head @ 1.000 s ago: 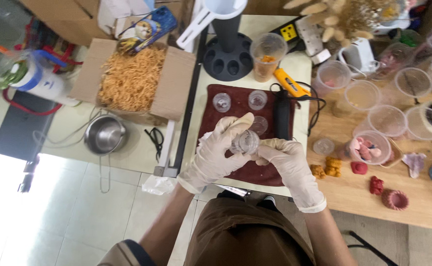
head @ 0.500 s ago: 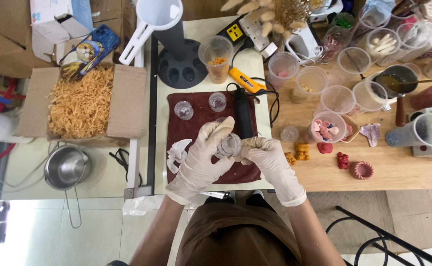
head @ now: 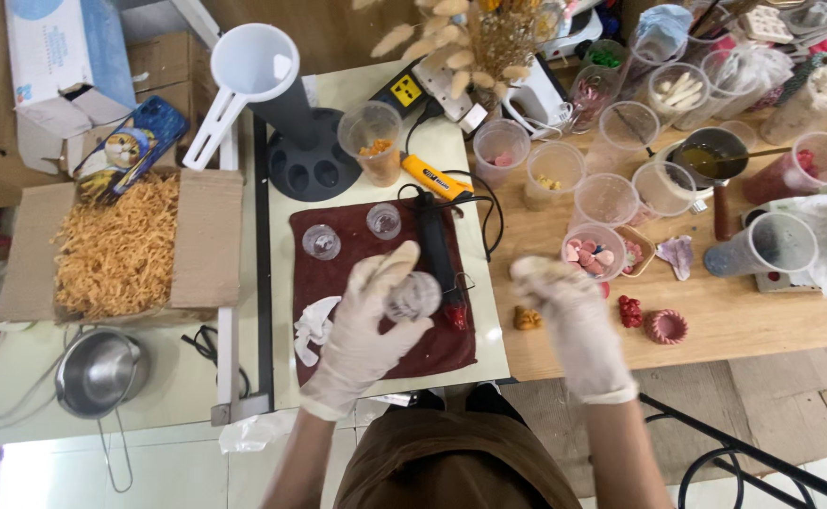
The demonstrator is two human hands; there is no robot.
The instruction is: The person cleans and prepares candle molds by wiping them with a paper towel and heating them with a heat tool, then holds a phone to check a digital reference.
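On the left, beside the pale worktop [head: 489,353], sat the open cardboard box filled with yellow-orange shredded paper [head: 116,245], with a small steel saucepan [head: 98,372] just below it on the lower surface. Across the right side ran a wooden worktop [head: 753,325] crowded with clear plastic cups [head: 607,198], one of them holding pink and white wax shapes [head: 593,253], and a small ribbed red wax pot [head: 666,326] stood near its front edge. At the back of the pale worktop rose a black round stand with a white funnel-shaped scoop [head: 286,104], and a clear cup with orange bits [head: 372,141] stood just right of it. A dark red cloth mat [head: 338,283] lay in front, carrying two small clear glass jars [head: 321,241] and a black glue-gun-like tool [head: 432,240] with its cord. Over the mat the left hand in a cream latex glove [head: 366,325] held a small clear round container [head: 412,296], its fingers curled around and pinching it from the left and below, thumb raised above it. The right hand, gloved alike [head: 569,316], was blurred and well apart from the container, hovering over the seam between the two worktops; its fingers looked loosely curled and gripped nothing that could be made out. A small amber bear-shaped wax piece [head: 527,319] lay just left of that hand.
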